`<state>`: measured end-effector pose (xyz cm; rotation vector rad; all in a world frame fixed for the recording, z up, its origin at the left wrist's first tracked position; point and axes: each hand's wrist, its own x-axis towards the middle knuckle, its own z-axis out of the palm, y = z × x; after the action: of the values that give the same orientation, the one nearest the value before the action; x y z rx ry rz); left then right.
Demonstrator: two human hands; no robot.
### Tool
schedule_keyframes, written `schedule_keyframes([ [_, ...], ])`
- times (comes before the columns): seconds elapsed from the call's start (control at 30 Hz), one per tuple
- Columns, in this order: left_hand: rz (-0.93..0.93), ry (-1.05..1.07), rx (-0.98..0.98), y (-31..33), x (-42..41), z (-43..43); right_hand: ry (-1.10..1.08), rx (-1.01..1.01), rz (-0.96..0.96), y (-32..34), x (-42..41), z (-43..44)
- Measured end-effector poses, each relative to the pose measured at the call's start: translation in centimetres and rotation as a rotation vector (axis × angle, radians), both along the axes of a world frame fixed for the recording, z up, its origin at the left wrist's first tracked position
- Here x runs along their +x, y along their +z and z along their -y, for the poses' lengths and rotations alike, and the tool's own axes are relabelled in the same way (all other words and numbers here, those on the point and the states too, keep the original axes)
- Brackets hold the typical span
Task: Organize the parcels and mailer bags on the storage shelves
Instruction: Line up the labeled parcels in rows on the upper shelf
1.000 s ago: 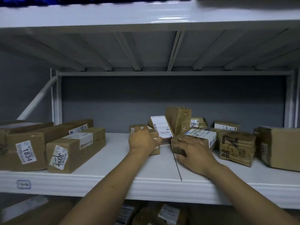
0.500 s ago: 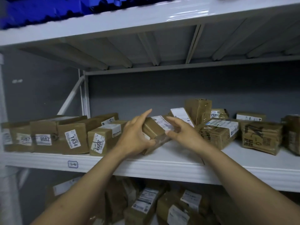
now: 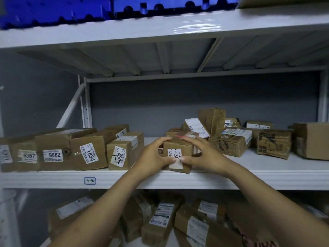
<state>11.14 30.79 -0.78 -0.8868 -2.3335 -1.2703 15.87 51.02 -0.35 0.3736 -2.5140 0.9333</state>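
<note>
Left hand (image 3: pixel 153 155) and right hand (image 3: pixel 204 155) clasp a small box (image 3: pixel 178 148) from either side. The fingers curl over its top edge and the thumbs press on its front face, partly covering a white label (image 3: pixel 175 158) printed in black. The box is squarish, plain brown card sealed with clear tape, and it rests at the very front of the middle shelf (image 3: pixel 267 179), a smooth, glossy white metal board. Just beside the left hand stands a tidy row of longer cartons, faces forward: the nearest carton (image 3: pixel 124 150) carries a tilted sticker with handwriting, then come the 1834 carton (image 3: pixel 89 148), the 9082 carton (image 3: pixel 53 141) and the 9367 carton (image 3: pixel 25 148), all dull brown with creased, taped corners. Behind and to the right of the right hand lies a looser cluster: a leaning parcel (image 3: pixel 196 126) with a big white waybill, an upright box (image 3: pixel 211 120) wrapped in wrinkled tape, a scribbled box (image 3: pixel 231 141), a crumpled box (image 3: pixel 274 143) with dented sides, and a large carton (image 3: pixel 311 139) at the far right. A small blue-outlined tag (image 3: pixel 89 180) on the shelf lip reads 6-2. Below, the lower parcels (image 3: pixel 160 220) lie jumbled and dim; above, something blue and scalloped (image 3: pixel 71 11) sits on the top shelf.
</note>
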Motion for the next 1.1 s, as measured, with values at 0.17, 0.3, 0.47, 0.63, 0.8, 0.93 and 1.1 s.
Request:
schedule_keyframes([
  [0.17,-0.166,0.052,-0.092,1.0,0.7,1.2,-0.024,-0.027,-0.107,-0.6,0.0,1.4],
  [0.3,-0.405,0.209,-0.317,1.5,0.0,4.4,-0.016,0.017,-0.092,-0.3,-0.3,3.2],
  [0.47,-0.493,0.454,-0.545,2.6,-1.2,8.9,-0.007,0.057,-0.112,-0.3,-1.2,6.1],
  [0.63,-0.428,0.562,-0.787,2.7,-1.7,11.8,-0.043,0.111,-0.128,-0.2,-1.9,8.8],
  [0.8,-0.477,0.542,-0.818,2.6,-2.1,13.1,-0.093,0.182,-0.159,0.0,-2.5,10.8],
  [0.93,-0.497,0.575,-0.726,2.3,-2.0,13.7,-0.074,0.19,-0.145,0.1,-2.8,11.9],
  [1.1,-0.476,0.571,-0.778,2.4,-2.0,14.5,-0.083,0.217,-0.145,0.3,-2.6,13.0],
])
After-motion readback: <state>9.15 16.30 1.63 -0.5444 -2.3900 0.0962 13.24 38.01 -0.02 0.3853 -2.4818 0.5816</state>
